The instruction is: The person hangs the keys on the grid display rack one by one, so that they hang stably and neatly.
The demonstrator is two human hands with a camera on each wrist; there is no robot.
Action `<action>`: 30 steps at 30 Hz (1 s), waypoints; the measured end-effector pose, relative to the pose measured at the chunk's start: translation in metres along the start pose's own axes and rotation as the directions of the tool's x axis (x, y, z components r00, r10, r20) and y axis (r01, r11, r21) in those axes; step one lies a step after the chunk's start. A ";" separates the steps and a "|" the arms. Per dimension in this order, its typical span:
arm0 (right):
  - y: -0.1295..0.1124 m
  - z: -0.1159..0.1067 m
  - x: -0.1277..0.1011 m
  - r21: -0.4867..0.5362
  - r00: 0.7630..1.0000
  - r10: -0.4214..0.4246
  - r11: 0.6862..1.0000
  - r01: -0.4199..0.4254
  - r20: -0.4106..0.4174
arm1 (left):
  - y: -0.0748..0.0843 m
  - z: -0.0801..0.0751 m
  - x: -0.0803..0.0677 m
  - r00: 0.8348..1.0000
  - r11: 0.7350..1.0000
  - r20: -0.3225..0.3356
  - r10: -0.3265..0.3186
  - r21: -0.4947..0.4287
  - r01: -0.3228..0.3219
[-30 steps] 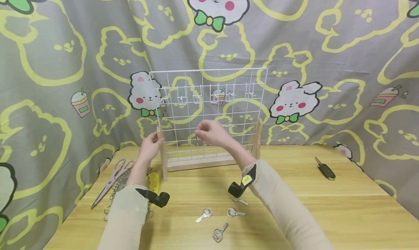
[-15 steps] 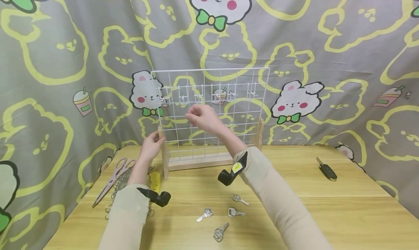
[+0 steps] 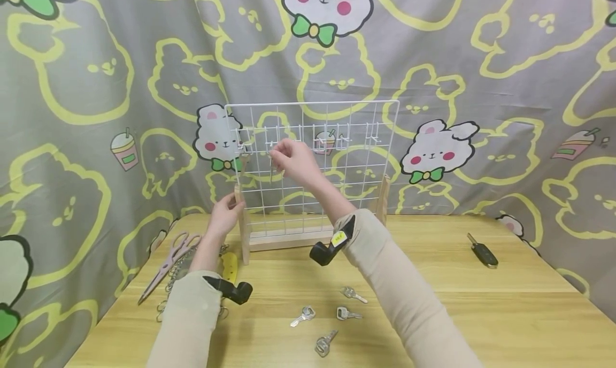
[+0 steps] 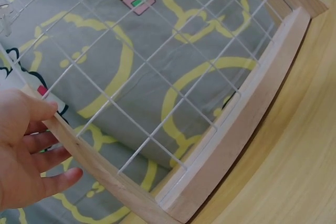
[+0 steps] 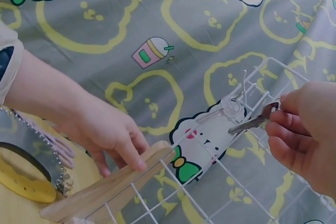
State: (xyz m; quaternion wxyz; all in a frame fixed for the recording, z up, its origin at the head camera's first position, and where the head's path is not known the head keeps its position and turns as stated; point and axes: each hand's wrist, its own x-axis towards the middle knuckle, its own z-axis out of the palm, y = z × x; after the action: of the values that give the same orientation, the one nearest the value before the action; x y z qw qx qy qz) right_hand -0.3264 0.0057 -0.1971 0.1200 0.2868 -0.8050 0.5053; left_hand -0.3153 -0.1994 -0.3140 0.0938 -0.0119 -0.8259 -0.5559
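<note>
Landmark is the wire rack [image 3: 313, 165]. Far left of it: scissors [image 3: 166, 266], a pile of key rings [image 3: 169, 290] and a yellow tag [image 3: 230, 265] on the table [image 3: 505, 309]. Your left hand [image 3: 225, 214] hasn't moved, fingers curled round the rack's left wooden post [image 4: 100, 169], steadying it. One key [image 5: 226, 109] already hangs at the rack's upper left. Your right hand [image 3: 294, 161] has climbed from mid-grid to the hook row, thumb and fingers pinching a key [image 5: 251, 124] just right of the hung one. So it's at hook height, looks ready to seat. In front of the rack: four loose keys [image 3: 302, 315]. Far right: car key [image 3: 482, 251]
</note>
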 end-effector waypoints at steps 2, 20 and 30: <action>-0.003 0.000 0.002 0.009 0.999 -0.001 1.000 0.001 -0.033 | 0.000 0.000 0.000 1.000 1.000 0.001 0.004 0.002 -0.004; -0.010 0.005 0.006 -0.014 0.989 0.052 0.998 -0.054 -0.135 | 0.000 0.001 0.000 1.000 1.000 0.002 -0.001 -0.003 0.001; -0.003 0.008 0.004 -0.025 0.995 0.067 0.997 -0.069 -0.075 | 0.000 0.000 -0.001 1.000 1.000 -0.003 0.010 0.005 -0.010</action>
State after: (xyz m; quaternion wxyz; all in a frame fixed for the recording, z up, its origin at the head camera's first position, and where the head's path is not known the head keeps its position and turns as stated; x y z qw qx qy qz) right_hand -0.3272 -0.0033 -0.1967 0.1364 0.2385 -0.8161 0.5085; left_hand -0.3147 -0.1991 -0.3143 0.0977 -0.0150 -0.8269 -0.5535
